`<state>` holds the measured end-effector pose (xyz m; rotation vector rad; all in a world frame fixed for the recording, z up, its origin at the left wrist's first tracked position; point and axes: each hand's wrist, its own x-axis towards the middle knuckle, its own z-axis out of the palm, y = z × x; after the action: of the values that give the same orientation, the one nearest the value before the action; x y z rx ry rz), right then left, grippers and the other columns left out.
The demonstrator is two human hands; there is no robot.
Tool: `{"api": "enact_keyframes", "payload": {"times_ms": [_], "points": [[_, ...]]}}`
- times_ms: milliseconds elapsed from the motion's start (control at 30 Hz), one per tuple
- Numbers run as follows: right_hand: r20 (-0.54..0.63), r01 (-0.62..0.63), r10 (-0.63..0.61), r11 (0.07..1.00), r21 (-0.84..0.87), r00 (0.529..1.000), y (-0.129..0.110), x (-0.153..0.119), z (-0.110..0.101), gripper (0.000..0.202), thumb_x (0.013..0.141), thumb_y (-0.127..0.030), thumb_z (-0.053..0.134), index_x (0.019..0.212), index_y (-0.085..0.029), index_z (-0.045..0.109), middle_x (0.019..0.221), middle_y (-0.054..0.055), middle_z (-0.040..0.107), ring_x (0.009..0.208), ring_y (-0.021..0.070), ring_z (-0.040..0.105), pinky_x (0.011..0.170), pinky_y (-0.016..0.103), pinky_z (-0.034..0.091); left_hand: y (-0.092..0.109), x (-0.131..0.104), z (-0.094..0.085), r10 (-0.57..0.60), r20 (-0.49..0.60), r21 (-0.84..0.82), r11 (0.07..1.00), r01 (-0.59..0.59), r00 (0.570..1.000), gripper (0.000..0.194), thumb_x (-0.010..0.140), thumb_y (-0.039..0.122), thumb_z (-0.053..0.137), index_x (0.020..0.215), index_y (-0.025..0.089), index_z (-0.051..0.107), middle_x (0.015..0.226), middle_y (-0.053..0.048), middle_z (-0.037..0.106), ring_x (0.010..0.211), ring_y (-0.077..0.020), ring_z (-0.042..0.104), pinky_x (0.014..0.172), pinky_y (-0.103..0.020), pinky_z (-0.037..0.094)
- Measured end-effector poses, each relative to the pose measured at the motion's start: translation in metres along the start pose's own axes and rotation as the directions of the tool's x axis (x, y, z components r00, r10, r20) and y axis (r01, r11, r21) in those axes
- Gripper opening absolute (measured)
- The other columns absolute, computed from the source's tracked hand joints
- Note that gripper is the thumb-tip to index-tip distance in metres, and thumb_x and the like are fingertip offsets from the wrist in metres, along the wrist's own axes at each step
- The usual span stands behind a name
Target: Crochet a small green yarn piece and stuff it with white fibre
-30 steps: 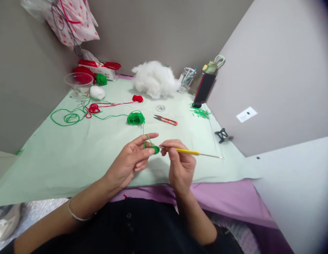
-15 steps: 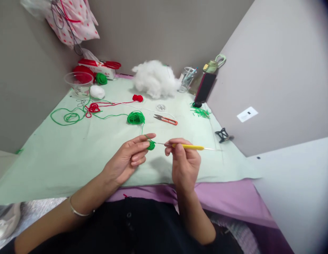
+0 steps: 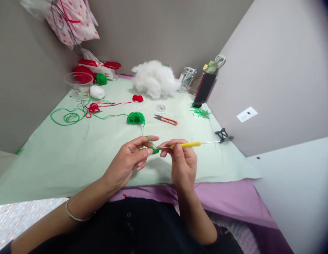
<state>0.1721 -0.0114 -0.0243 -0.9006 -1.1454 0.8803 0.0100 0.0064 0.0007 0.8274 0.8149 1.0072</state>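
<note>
Between thumb and fingers, my left hand (image 3: 129, 158) pinches a small green crochet piece (image 3: 155, 151). Green yarn runs over its raised index finger and back to a green yarn ball (image 3: 135, 118) on the table. My right hand (image 3: 183, 162) is closed around the yellow handle of a crochet hook (image 3: 190, 144), held almost level. The hook's thin metal tip reaches the green piece; whether it passes through a stitch is too small to tell. Beyond my hands lie orange thread snips (image 3: 165, 120).
White stuffing (image 3: 155, 79) is heaped at the back, beside a glass of pens (image 3: 187, 80) and a green bottle (image 3: 210, 67). Red yarn (image 3: 94, 108), a white ball (image 3: 97, 92) and a plastic tub (image 3: 79, 86) lie left. Green clippings (image 3: 201, 112) and a black stand (image 3: 224, 135) are right.
My right hand has shifted slightly left, bringing its fingertips close to the left hand's. The green piece has moved a little down and right, and the hook now meets it.
</note>
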Motion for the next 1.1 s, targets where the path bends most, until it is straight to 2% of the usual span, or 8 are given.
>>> {"api": "enact_keyframes", "payload": {"times_ms": [100,200,333,433,567,767,967,1100], "points": [[0.053,0.165,-0.157,0.955,-0.246,0.986,-0.004,-0.005,0.0,0.02,0.105,-0.024,0.049,0.103,-0.022,0.069,0.094,0.004,0.075,0.074,0.0134,0.069,0.072,0.031,0.058,-0.004,-0.002,-0.001,0.083,-0.035,0.113,0.991,-0.078,0.996,0.031,0.082,0.025,0.08,0.113,0.024,0.08,0.091,0.0,0.062,0.05,-0.0011,0.039,0.044,-0.018,0.03],[0.209,0.444,-0.393,0.757,-0.48,0.895,0.002,-0.01,0.003,0.025,0.101,-0.014,0.052,0.116,-0.024,0.069,0.097,0.006,0.076,0.084,0.0169,0.072,0.077,0.033,0.06,-0.007,-0.004,0.001,0.18,-0.076,0.183,0.969,-0.164,0.981,0.039,0.081,0.022,0.082,0.119,0.026,0.078,0.089,0.001,0.06,0.052,-0.0023,0.042,0.046,-0.018,0.032],[0.246,0.587,-0.564,0.57,-0.574,0.788,0.014,-0.011,0.006,0.037,0.094,-0.011,0.063,0.125,-0.03,0.071,0.105,0.008,0.075,0.095,0.021,0.072,0.078,0.035,0.061,-0.006,-0.001,0.004,0.021,-0.026,-0.061,0.998,-0.022,0.999,0.057,0.076,0.02,0.086,0.131,0.023,0.069,0.072,0.006,0.055,0.046,-0.0013,0.033,0.042,-0.015,0.027],[0.116,0.472,-0.476,0.754,-0.457,0.872,0.011,-0.009,0.006,0.03,0.097,-0.012,0.059,0.117,-0.029,0.074,0.1,0.006,0.074,0.09,0.0185,0.071,0.077,0.034,0.06,-0.002,0.003,0.0,-0.138,0.066,-0.22,0.964,0.15,0.988,0.048,0.078,0.02,0.084,0.124,0.014,0.072,0.059,0.011,0.039,0.044,-0.0004,0.02,0.04,-0.013,0.021],[-0.022,0.212,-0.219,0.964,-0.16,0.976,-0.001,-0.002,0.005,0.021,0.102,-0.022,0.054,0.101,-0.023,0.074,0.088,0.004,0.072,0.071,0.0142,0.065,0.066,0.031,0.055,0.002,0.005,-0.003,-0.091,0.073,-0.234,0.966,0.106,0.993,0.039,0.079,0.016,0.082,0.118,0.015,0.076,0.061,0.01,0.04,0.044,0.0008,0.02,0.04,-0.012,0.021],[0.049,0.239,-0.234,0.939,-0.249,0.971,0.002,-0.003,0.009,0.021,0.1,-0.016,0.057,0.105,-0.026,0.075,0.092,0.002,0.073,0.076,0.0138,0.066,0.069,0.03,0.055,0.0,0.001,0.007,-0.039,0.023,-0.116,0.992,0.042,0.999,0.043,0.076,0.022,0.087,0.118,0.019,0.077,0.076,0.004,0.057,0.046,0.0013,0.036,0.041,-0.013,0.027],[0.185,0.561,-0.551,0.662,-0.497,0.814,0.012,-0.008,0.006,0.039,0.091,-0.004,0.066,0.122,-0.027,0.074,0.108,0.008,0.074,0.097,0.0193,0.069,0.081,0.034,0.059,-0.002,0.005,0.003,-0.147,0.072,-0.218,0.963,0.16,0.986,0.039,0.079,0.023,0.085,0.117,0.014,0.077,0.061,0.008,0.042,0.045,0.0002,0.024,0.04,-0.012,0.025],[-0.01,0.261,-0.271,0.935,-0.242,0.962,0.004,-0.002,0.0,0.023,0.1,-0.015,0.058,0.106,-0.027,0.076,0.092,0.003,0.072,0.077,0.0143,0.067,0.071,0.031,0.056,0.0,0.008,-0.003,-0.137,0.092,-0.276,0.948,0.158,0.986,0.03,0.077,0.017,0.084,0.107,0.013,0.08,0.062,0.009,0.037,0.046,0.0006,0.022,0.04,-0.011,0.024]]}}
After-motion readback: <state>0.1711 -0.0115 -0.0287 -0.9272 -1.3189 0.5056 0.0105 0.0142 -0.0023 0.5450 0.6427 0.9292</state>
